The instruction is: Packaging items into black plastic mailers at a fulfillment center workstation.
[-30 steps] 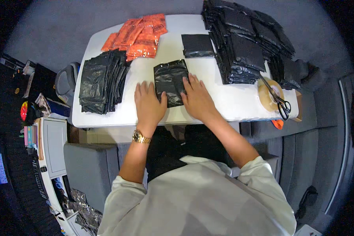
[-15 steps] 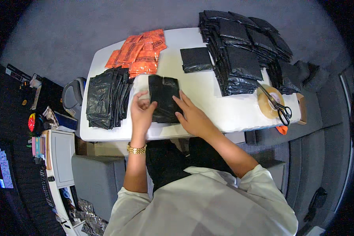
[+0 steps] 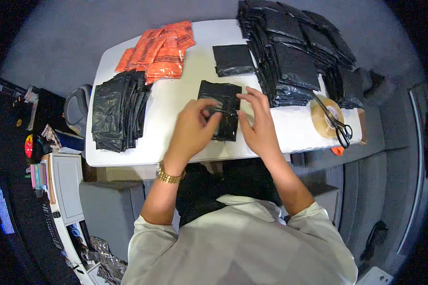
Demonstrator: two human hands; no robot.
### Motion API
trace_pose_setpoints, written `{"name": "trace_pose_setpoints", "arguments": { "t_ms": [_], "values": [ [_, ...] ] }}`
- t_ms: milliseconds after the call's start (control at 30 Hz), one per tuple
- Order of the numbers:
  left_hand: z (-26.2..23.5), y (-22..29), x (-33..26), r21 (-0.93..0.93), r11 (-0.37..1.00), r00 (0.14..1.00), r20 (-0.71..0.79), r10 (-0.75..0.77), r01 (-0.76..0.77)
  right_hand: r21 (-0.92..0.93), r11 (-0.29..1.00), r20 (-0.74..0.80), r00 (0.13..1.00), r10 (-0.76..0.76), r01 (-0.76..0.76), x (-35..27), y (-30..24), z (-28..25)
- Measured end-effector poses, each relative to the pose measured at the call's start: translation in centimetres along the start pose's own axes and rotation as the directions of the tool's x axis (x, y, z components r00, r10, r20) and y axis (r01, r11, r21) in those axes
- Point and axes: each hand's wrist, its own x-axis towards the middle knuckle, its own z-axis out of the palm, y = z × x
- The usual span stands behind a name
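A black plastic packet [image 3: 229, 127] lies on the white table in front of me, with a crease or flap across its middle. My left hand [image 3: 195, 124] reaches over its left side, thumb and fingers curled together at the crease. My right hand [image 3: 260, 121] is at its right edge, thumb and fingers apart, the fingertips near or touching the plastic. To the left of my hands is a stack of flat black plastic bags [image 3: 118, 111]. Behind that stack is a pile of orange packets [image 3: 159, 50] in clear film.
Piled black packets [image 3: 295, 66] cover the table's far right, with a single black packet [image 3: 233, 60] beside them. Black-handled scissors [image 3: 336, 123] rest on a roll of clear tape [image 3: 321, 124] near the right end of the white table [image 3: 176, 102]. A grey sofa [image 3: 361, 190] stands at right.
The packet appears farther right relative to the stacks. My left hand has moved from beside its left edge to over its middle; my right hand has shifted right with its edge.
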Motion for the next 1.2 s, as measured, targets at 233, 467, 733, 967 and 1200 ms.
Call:
{"name": "trace_pose_setpoints", "arguments": {
  "t_ms": [233, 467, 733, 967, 1200],
  "values": [
    [0.0, -2.4, 0.2, 0.529, 0.716, 0.89, 0.288, 0.353, -0.455, -0.325, 0.94, 0.191, 0.981, -0.044, 0.105, -0.5, 0.8, 5.0],
    [1.3, -6.1, 0.3, 0.568, 0.709, 0.899, 0.369, 0.236, -0.419, -0.497, 0.857, 0.266, 0.964, -0.001, 0.138, -1.3, 2.6, 7.6],
    [1.4, -6.2, 0.2, 0.551, 0.736, 0.911, 0.342, 0.23, -0.393, -0.527, 0.843, 0.279, 0.959, 0.054, 0.106, -1.4, 2.8, 6.8],
    [2.7, -6.5, -0.8, 0.575, 0.779, 0.968, 0.17, 0.183, -0.248, -0.477, 0.871, 0.291, 0.956, 0.033, 0.115, -1.2, 4.2, 5.7],
    [5.5, -4.3, -5.1, 0.47, 0.882, 0.999, 0.019, 0.034, -0.039, -0.432, 0.883, 0.3, 0.953, -0.052, 0.184, -1.7, 2.2, 3.9]
  ]
}}
